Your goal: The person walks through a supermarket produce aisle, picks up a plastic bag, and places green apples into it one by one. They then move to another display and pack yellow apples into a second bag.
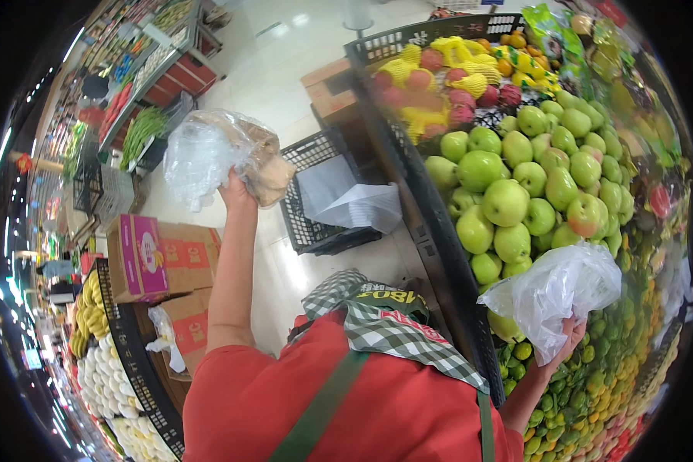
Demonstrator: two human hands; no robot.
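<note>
My left hand grips a bundle of crumpled clear plastic together with some light-brown material, possibly cardboard or paper, held out over the floor. On the other side, my right hand holds a thin translucent plastic bag; part of that hand is hidden behind it. The bag hangs over the front of a heap of green pears or apples, partly covering those behind it. Small green citrus fruits lie just below my right hand.
A black crate with white foam sheets stands on the floor. A black display rim borders the fruit, including red fruit in yellow foam nets. Cardboard boxes and a banana display are at left.
</note>
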